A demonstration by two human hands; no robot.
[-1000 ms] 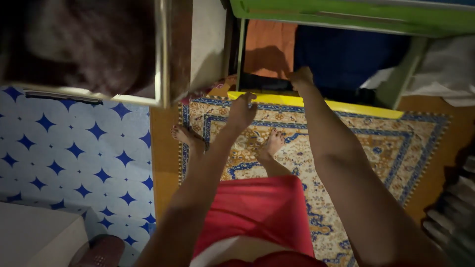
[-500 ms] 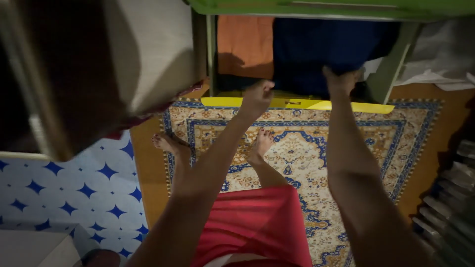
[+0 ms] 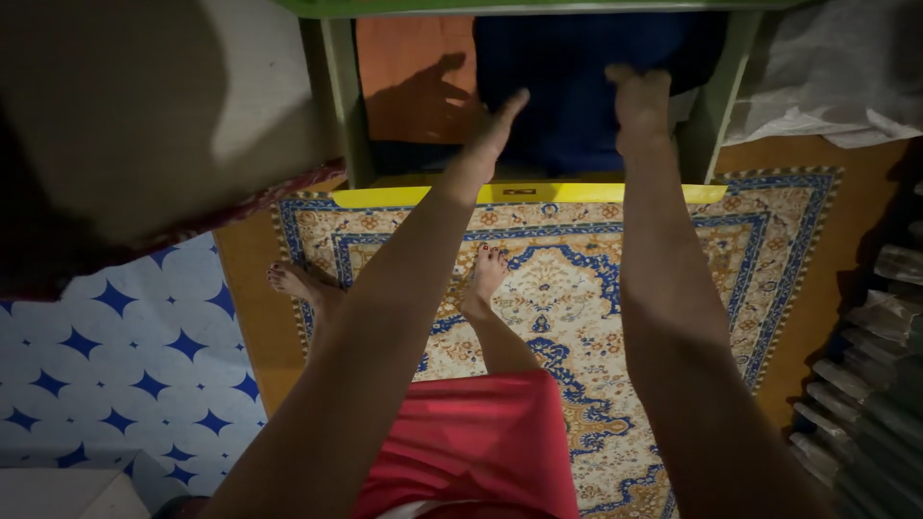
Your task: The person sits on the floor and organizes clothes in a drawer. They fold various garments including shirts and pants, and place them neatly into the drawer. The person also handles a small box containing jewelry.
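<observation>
Both my arms reach forward into a green-framed shelf [image 3: 336,86]. My left hand [image 3: 492,130] is flat with fingers straight, its edge against the left side of a folded dark blue cloth [image 3: 577,86]. On the cloth's right part my right hand [image 3: 641,101] rests with fingers curled down over the fabric. A folded orange cloth [image 3: 413,67] lies left of the blue one, with the shadow of my hand on it. Whether the right hand truly grips the cloth is unclear.
A yellow strip [image 3: 519,194] runs along the shelf's lower front. My bare feet stand on a patterned rug [image 3: 596,288]. Blue-and-white star tiles [image 3: 106,365] lie left, white crumpled cloth [image 3: 827,86] upper right, stacked items [image 3: 865,384] at the right edge.
Both hands have moved up from the yellow strip into the shelf onto the blue cloth. The view has shifted closer to the shelf.
</observation>
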